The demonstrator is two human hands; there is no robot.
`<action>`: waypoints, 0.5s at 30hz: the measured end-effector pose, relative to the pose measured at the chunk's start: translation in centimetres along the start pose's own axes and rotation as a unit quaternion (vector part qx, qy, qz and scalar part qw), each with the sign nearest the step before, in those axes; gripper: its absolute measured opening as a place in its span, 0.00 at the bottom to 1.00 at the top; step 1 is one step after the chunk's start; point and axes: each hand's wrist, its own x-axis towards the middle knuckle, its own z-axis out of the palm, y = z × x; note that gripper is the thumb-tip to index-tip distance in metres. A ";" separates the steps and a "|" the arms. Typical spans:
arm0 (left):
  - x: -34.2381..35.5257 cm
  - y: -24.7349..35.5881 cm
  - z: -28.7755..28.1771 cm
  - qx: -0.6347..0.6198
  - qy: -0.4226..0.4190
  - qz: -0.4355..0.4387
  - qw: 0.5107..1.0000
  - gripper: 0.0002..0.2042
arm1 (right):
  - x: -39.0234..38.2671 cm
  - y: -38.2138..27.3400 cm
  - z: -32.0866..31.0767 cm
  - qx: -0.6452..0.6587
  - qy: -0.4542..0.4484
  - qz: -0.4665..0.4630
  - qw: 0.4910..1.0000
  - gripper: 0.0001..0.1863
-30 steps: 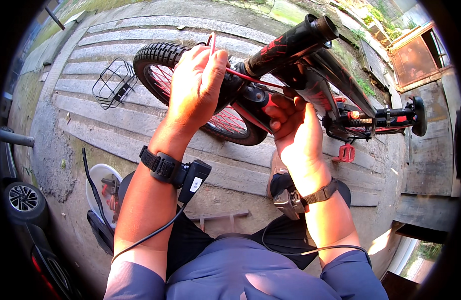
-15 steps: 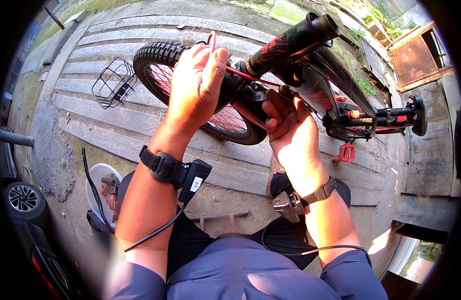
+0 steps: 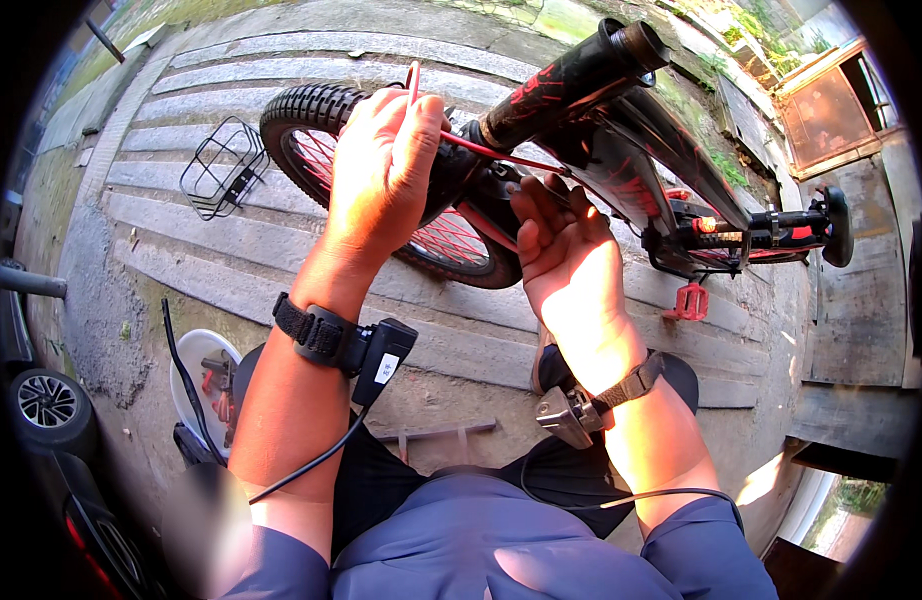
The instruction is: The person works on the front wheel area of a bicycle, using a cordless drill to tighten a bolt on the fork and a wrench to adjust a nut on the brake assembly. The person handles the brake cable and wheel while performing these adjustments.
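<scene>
A red cable (image 3: 491,152) runs from my left hand past the head of a black and red bicycle (image 3: 541,95) to my right hand. My left hand (image 3: 386,165) is closed on the cable, whose bent end loops up above the thumb. Beside the frame tube, my right hand (image 3: 571,250) is turned palm up with its fingers curled. Its thumb and fingertips close at the cable by the tube; shade partly hides this contact. The front wheel (image 3: 306,105), with red spokes and a knobbly tyre, lies behind my left hand.
A black wire basket (image 3: 224,168) lies on the grooved concrete at left. A white bucket (image 3: 189,360) holding tools stands by my left arm. A car wheel (image 3: 53,405) shows at far left. The bicycle's red pedal (image 3: 689,301) and black saddle (image 3: 838,226) extend to the right.
Both hands have shifted slightly left, the right one also a little upward. The bicycle's front end and the cable have moved slightly left with them.
</scene>
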 end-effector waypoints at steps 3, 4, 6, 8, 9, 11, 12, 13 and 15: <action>-0.1 0.1 0.1 -0.008 0.001 -0.005 1.000 0.19 | 0.2 0.2 0.2 0.000 0.003 0.003 1.000 0.18; -0.1 0.2 0.1 -0.009 0.001 -0.008 1.000 0.19 | 0.3 0.2 0.3 -0.002 0.007 0.003 1.000 0.18; -0.1 0.1 0.1 -0.008 0.001 -0.008 1.000 0.19 | 0.3 0.2 0.4 -0.007 0.013 0.003 1.000 0.17; -0.2 -0.2 0.1 -0.005 0.001 -0.002 1.000 0.19 | 0.3 0.1 0.3 -0.005 0.001 0.004 1.000 0.17; -0.2 -0.1 0.1 -0.004 0.000 -0.003 1.000 0.19 | 0.3 0.0 0.2 -0.003 -0.005 0.004 1.000 0.17; 0.0 0.2 0.0 -0.001 -0.004 -0.007 1.000 0.19 | 0.4 0.0 0.2 -0.012 -0.012 -0.003 1.000 0.17; 0.0 0.3 -0.1 0.018 -0.020 -0.016 1.000 0.18 | 0.4 0.0 0.2 -0.017 -0.015 -0.006 1.000 0.17; -0.1 0.3 -0.3 0.036 -0.037 -0.026 0.998 0.18 | 0.4 -0.1 0.1 -0.019 -0.017 -0.007 1.000 0.16; -0.1 0.5 -0.5 0.055 -0.052 -0.039 0.996 0.18 | 0.4 -0.1 0.1 -0.023 -0.020 -0.007 1.000 0.16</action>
